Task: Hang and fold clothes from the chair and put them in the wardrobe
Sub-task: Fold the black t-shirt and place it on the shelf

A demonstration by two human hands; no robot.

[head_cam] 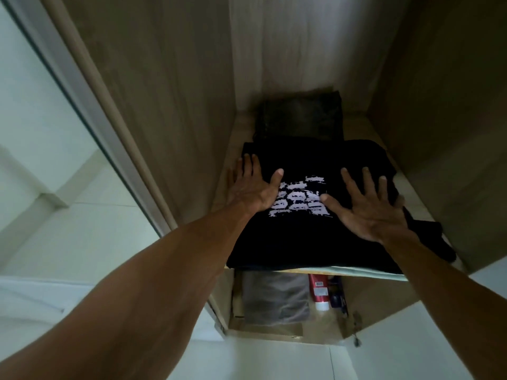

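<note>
A folded black T-shirt (pixel 296 237) with a white print on top lies on a wardrobe shelf (pixel 365 271). My left hand (pixel 252 185) rests flat on its left edge, fingers spread. On the shirt's right part my right hand (pixel 367 207) lies flat too, fingers apart. Neither hand grips the cloth. A loose bit of black fabric sticks out at the right, under my right wrist. Behind the shirt, deeper on the shelf, sits a folded dark garment (pixel 300 116).
Wooden wardrobe walls (pixel 170 111) close in left, right and back. On the shelf below lie a folded grey cloth (pixel 274 297) and a red and white bottle (pixel 319 293). A sliding door frame (pixel 79 86) runs along the left.
</note>
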